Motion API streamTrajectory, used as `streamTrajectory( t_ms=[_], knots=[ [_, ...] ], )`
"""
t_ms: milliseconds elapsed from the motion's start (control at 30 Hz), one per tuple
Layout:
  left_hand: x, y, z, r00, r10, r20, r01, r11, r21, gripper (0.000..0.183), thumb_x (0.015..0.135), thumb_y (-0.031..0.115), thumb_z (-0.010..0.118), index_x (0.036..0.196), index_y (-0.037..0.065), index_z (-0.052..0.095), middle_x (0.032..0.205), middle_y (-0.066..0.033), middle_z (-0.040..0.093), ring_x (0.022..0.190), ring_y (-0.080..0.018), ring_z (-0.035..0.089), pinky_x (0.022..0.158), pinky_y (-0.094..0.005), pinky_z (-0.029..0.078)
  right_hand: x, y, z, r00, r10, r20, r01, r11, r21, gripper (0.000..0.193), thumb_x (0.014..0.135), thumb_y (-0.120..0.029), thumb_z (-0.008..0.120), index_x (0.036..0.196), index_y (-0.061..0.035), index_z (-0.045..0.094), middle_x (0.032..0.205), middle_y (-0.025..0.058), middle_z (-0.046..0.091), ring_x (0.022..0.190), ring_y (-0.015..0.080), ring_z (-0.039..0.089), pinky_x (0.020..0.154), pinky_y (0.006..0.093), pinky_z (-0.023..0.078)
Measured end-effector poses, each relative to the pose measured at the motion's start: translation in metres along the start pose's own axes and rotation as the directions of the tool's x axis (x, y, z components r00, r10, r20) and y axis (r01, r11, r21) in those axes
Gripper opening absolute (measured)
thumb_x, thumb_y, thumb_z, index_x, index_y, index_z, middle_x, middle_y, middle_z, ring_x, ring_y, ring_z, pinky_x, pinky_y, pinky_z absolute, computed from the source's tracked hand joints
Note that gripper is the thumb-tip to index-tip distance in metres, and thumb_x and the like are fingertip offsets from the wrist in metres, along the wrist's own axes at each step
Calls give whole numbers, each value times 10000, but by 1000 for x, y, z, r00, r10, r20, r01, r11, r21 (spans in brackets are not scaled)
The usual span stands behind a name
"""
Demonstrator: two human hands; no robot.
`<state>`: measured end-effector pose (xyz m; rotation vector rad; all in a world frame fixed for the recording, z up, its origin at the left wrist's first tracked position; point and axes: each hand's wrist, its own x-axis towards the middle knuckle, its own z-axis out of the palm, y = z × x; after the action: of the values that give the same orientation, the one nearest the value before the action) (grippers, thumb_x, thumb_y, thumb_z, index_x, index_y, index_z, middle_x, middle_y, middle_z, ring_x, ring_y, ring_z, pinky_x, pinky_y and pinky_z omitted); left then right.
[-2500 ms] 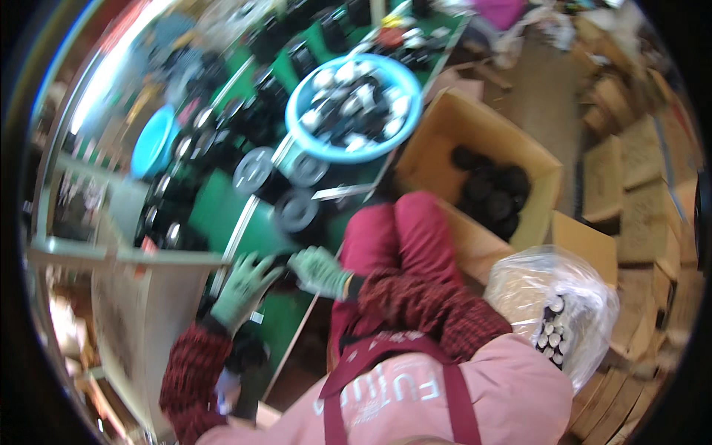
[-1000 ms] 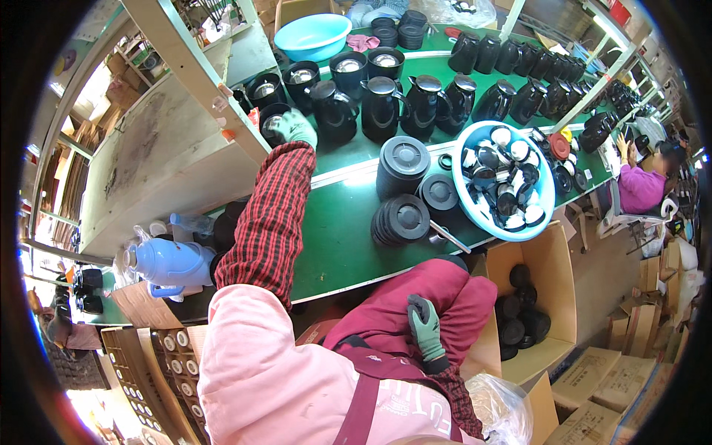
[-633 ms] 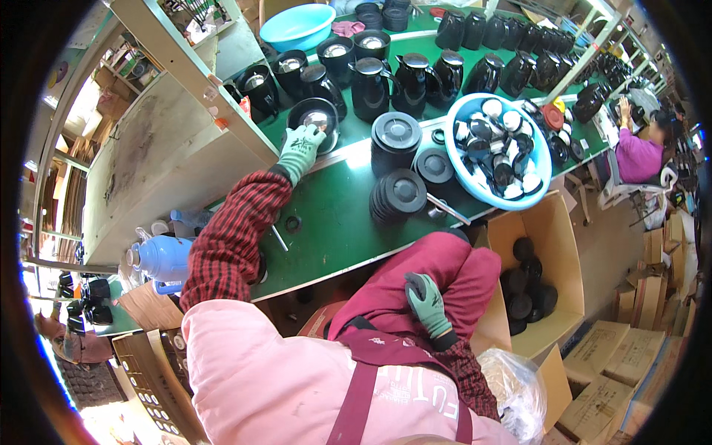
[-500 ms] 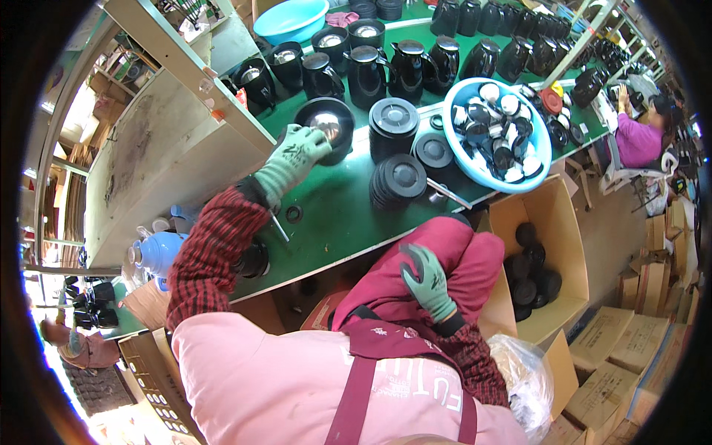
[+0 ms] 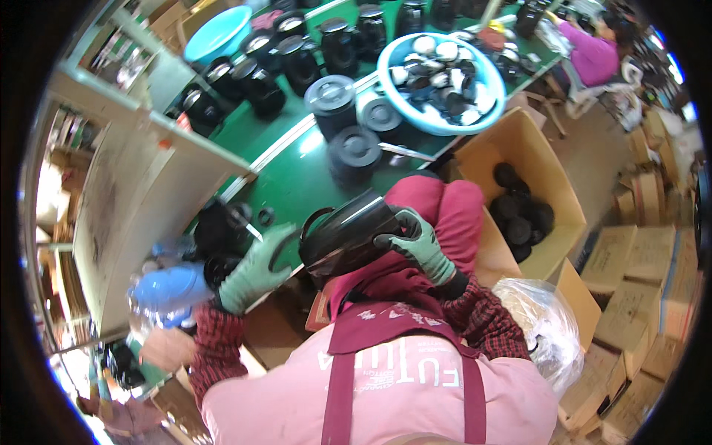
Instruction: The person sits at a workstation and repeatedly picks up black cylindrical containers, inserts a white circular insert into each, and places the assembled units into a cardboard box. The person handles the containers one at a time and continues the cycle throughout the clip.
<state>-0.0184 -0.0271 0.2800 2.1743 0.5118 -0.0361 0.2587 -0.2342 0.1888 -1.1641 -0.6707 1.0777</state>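
My right hand (image 5: 417,242), in a green glove, grips a glossy black kettle body (image 5: 347,233) held over my lap, near the green table's front edge. My left hand (image 5: 256,268), also gloved green, is spread open just left of the kettle body, close to it, and whether it touches is unclear. Rows of similar black kettle bodies (image 5: 297,59) stand at the far side of the green table (image 5: 293,174). Stacks of round black lids (image 5: 354,152) sit in the middle of the table.
A blue basin (image 5: 441,74) full of small black and white parts sits on the table right. An open cardboard box (image 5: 519,189) with black parts stands by my right knee. A clear bag (image 5: 545,334) lies lower right. A person in purple (image 5: 593,52) sits far right.
My left hand took a black kettle body from the back row and pulled it toward me. My right hand rose from my lap and now grips it; the left hand has come off it.
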Motion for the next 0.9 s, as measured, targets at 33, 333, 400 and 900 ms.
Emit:
streamTrajectory(
  t_ms=[33,333,400,900],
  knots=[
    [3,-3,22,1000,-27,-3,25,966,-257,777,832,71,741,1538,7,423,1546,-156,460,1475,-296,406,1235,-403,278,-3,15,-16,995,53,-82,-49,998,46,282,857,-2,814,1096,-25,667,1127,53,713,1019,133,674,888,281,557],
    [19,-19,86,951,-4,-308,-11,999,-48,537,793,103,760,1316,27,664,1203,-175,692,1144,-351,641,1027,-431,475,-20,-3,-35,963,258,80,-262,964,39,272,997,-242,727,1187,-51,689,1005,-33,669,960,74,602,840,260,514],
    [24,-23,86,960,-56,-274,6,983,-181,512,827,95,740,1328,22,661,1199,-166,711,1141,-329,660,1035,-413,480,-22,2,-48,971,233,53,-235,971,44,295,1033,-313,678,1178,-56,692,1023,-18,677,983,77,603,852,264,512],
    [55,-51,99,946,-308,-100,147,684,-715,491,917,178,727,1369,16,625,1316,-153,684,1246,-277,639,1080,-390,484,213,63,-19,888,-364,-282,-161,328,-931,1077,764,-633,757,1593,-99,322,1510,336,369,1347,542,400,1075,640,376]
  ],
)
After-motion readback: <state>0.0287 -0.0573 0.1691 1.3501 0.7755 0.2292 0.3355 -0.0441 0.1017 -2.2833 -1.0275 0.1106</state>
